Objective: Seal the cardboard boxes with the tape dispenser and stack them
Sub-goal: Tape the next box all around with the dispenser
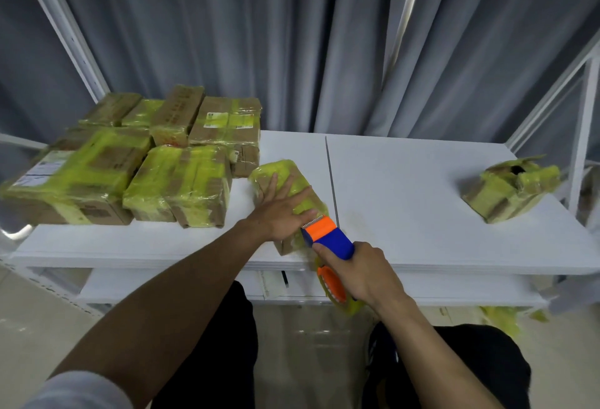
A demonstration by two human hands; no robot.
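Cardboard boxes (130, 161) bound in yellow-green tape stand in front of the biggest thing in view, a grey pleated curtain (292, 35) that fills the whole background. Below it lies a white table top (406, 187), made of two panels that meet at a thin dark seam (331, 181) running front to back. White metal frame posts (584, 135) rise at the table's far left and right edges, and a white lower shelf (162, 285) shows under the front edge.

The taped boxes crowd the left part of the table, packed side by side and partly stacked, some with printed labels. Well apart from them, near the right edge, lies a crumpled box (509, 191) with torn flaps, also wrapped in yellow-green tape.

Near the front edge, just left of the seam, lies a small cardboard box (285, 174), long and narrow, mostly covered in the same tape. The left hand (282, 210) presses flat on its top, fingers straight and spread. The right hand (363, 275) has its fingers curled tight round the blue handle of an orange and blue tape dispenser (328, 234). The dispenser's toothed front edge sits at the near end of the small box, right by the left hand's fingertips. Its orange hub with a roll of yellow tape (332, 285) hangs below the table's front edge.
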